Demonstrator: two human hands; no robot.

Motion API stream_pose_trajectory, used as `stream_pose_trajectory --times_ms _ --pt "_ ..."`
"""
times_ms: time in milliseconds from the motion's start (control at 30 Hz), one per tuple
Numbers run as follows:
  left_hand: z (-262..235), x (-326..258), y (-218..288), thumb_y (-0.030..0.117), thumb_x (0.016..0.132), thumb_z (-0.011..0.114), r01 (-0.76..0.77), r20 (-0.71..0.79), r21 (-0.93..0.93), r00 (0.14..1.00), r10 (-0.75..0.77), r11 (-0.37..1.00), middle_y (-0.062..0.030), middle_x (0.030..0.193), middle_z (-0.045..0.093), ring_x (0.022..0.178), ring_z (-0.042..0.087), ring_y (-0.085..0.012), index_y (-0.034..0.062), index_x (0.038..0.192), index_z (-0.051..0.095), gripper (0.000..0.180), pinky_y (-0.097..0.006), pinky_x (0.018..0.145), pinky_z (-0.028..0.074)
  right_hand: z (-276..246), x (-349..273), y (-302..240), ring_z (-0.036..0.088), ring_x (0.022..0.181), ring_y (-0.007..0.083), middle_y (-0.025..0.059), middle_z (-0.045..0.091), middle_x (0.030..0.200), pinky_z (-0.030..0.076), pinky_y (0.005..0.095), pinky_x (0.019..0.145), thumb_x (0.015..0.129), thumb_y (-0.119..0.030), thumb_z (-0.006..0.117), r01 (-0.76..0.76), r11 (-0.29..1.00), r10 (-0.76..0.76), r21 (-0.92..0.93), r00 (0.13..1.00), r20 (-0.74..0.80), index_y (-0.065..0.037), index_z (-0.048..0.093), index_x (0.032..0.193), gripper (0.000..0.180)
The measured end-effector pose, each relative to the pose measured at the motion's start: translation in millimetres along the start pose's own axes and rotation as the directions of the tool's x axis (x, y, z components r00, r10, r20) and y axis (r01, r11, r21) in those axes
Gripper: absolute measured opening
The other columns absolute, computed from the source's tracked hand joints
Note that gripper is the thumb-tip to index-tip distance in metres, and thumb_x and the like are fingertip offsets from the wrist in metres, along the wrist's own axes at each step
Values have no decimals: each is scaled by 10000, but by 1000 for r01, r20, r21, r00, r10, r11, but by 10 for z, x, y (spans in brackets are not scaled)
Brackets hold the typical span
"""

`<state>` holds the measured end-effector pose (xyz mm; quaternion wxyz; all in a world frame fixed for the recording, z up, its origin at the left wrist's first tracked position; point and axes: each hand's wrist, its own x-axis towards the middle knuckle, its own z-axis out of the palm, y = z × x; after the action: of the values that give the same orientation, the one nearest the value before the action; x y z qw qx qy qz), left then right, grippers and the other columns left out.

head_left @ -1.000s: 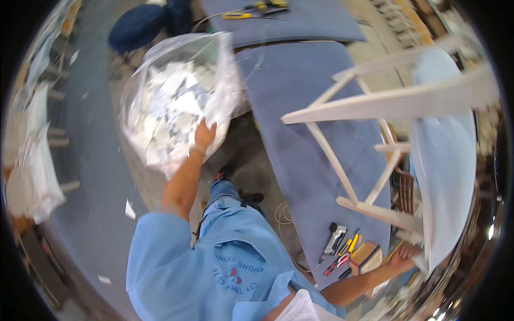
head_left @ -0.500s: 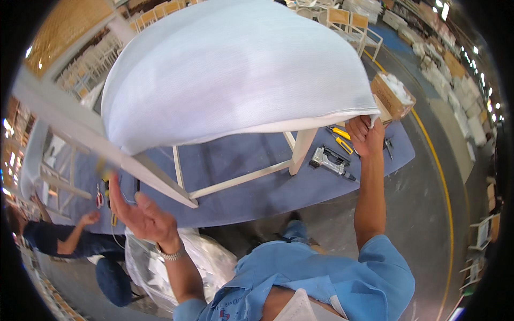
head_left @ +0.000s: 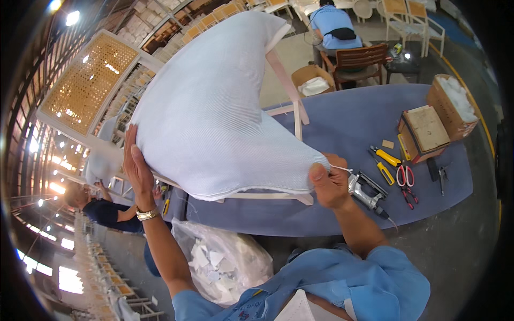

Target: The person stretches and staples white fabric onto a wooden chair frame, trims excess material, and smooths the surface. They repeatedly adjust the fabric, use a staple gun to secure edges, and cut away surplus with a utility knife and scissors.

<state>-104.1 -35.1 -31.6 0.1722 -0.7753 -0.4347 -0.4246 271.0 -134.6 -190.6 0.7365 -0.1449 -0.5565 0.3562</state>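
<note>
Far left: cane panel (head_left: 88, 83) in a pale frame, apparently the back of the chair being covered. Below it, a co-worker (head_left: 107, 211) in a dark shirt, busy at another pale frame.

Left hand (head_left: 138, 166): fingers straight and together, thumb apart, palm laid along the cover's left side. Gripping nothing, as far as shows.

Centre: pale cover (head_left: 203, 117), over the chair's seat, chair on the blue table (head_left: 364, 117), right before the wearer. Done, by the look of it: cover over most of the top, fairly smooth in the middle. Left: near edge hangs free, far right corner stands out loose, near right corner drawn away from the frame. Underside hidden; cannot tell whether anything is fastened there. Bag (head_left: 222, 267) of white scraps below the near table edge.

Right hand (head_left: 330, 184): thumb and fingers pinch the near right corner; a short white end pokes out past them.

Just beside it, stapler (head_left: 367, 193) lying on the table, unheld. Farther right: yellow-handled cutter (head_left: 388, 157), red scissors (head_left: 405, 175), brown carton (head_left: 425, 131), all untouched. Judgement: covering well short of finished, edges least settled.
</note>
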Motion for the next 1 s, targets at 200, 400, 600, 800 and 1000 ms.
stream_pose_trajectory --times_ms 200,400,600,800,1000 --pt "233 495 1344 568 1039 303 -210 320 -64 922 220 976 -199 1451 557 1420 442 -399 28 1397 584 707 -472 1190 305 79 -11 284 448 1286 384 236 462 1399 357 483 1071 834 -524 777 129 991 -125 -28 986 110 38 524 1343 800" --pt "487 298 1376 531 1054 284 -306 32 8 952 306 952 -205 1332 646 1319 553 -407 6 1293 660 689 -486 1133 387 635 -205 278 338 1418 462 279 325 1531 277 546 1167 669 -686 838 302 899 -265 -317 952 155 33 357 1506 1204" --pt "527 170 1229 563 1023 395 -397 -152 115 899 411 910 -175 1307 669 1262 607 -369 47 1305 668 649 -485 1064 440 988 -491 680 544 947 243 170 570 1073 467 382 866 996 -272 530 130 190 -633 -973 774 -20 55 538 1203 387" --pt "763 160 1175 580 920 590 -453 -331 149 814 477 879 -176 1215 703 1125 668 -378 41 1236 693 633 -477 973 495 1020 -264 748 550 1245 305 243 472 1427 473 389 1040 1062 -319 485 307 504 -677 -808 721 -148 75 344 1469 584" --pt "714 168 1168 564 864 683 -466 -464 109 757 460 878 -167 1101 728 1009 705 -342 41 1170 720 608 -433 902 542 909 -216 747 542 1281 320 239 462 1460 499 419 1034 1037 -343 570 123 319 -565 -940 821 -84 74 302 1501 679"
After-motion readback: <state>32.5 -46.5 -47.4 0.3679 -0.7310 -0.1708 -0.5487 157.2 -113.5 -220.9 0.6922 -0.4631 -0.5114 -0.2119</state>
